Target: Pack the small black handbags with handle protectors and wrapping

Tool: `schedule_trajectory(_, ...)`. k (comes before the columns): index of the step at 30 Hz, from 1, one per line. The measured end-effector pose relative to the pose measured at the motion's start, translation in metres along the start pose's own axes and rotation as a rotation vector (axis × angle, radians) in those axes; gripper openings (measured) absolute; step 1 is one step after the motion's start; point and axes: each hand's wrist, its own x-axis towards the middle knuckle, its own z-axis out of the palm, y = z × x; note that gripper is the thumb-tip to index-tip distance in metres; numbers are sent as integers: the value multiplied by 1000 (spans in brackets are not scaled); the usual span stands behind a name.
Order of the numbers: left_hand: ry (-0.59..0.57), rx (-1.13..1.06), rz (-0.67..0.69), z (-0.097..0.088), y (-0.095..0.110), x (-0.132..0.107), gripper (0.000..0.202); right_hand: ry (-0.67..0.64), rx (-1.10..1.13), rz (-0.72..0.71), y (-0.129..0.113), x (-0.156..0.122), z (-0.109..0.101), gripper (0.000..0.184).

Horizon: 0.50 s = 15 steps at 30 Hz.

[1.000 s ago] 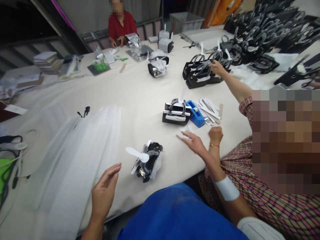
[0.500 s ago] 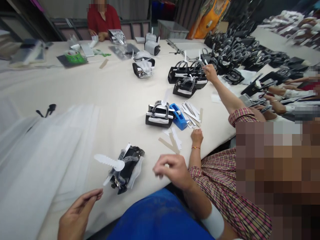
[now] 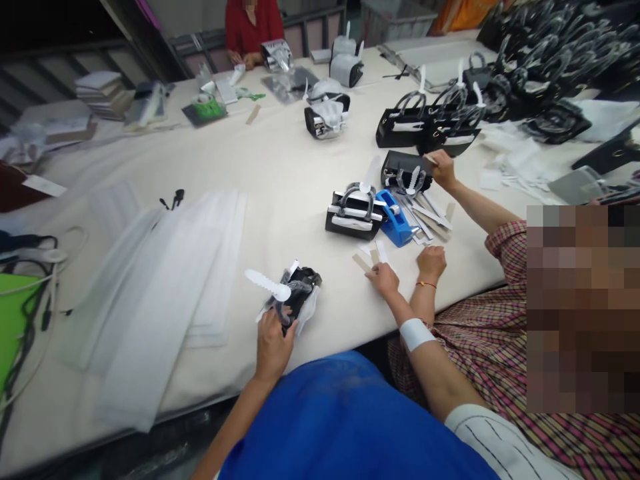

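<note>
My left hand point(image 3: 274, 343) grips the near end of a small black handbag point(image 3: 300, 293), its thumb and fingers closed on it. Clear plastic wraps the bag's handles, and a white notched tag point(image 3: 269, 285) sticks out from it to the left. To the right, my right hand point(image 3: 385, 280) reaches down to the table, its fingers closed on a beige cardboard strip point(image 3: 361, 265). Beyond those fingers lies a white strip point(image 3: 382, 251). Another black handbag point(image 3: 354, 223) stands upright farther back, beside a blue tape dispenser point(image 3: 395, 219).
A co-worker's hand point(image 3: 441, 168) holds a tipped black handbag point(image 3: 400, 167); their other hand point(image 3: 431, 262) rests near mine. Long white foam sheets point(image 3: 170, 300) cover the left of the table. Several black handbags point(image 3: 403, 127) stand behind, with a large heap point(image 3: 550, 60) at the right.
My left hand has moved onto the handbag. My right hand has reached forward to the cardboard strips. The co-worker has brought a black handbag nearer and tipped it. The view has shifted left.
</note>
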Motion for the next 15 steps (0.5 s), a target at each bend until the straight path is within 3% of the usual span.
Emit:
schedule_trajectory(4, -37, -37, 34, -10, -15, 7, 20, -19, 27, 7, -2, 7, 1, 15)
schedule_trajectory(9, -112, 34, 152, -27, -46, 14, 20, -1, 196, -21, -11, -9, 2, 9)
schedule_trajectory(12, -111, 87, 210, -33, -63, 18, 24, -14, 384, -48, -17, -25, 1, 15)
schedule_trajectory(15, -98, 62, 135, -35, -73, 24, 29, -82, 611, -55, -23, -41, 3, 28)
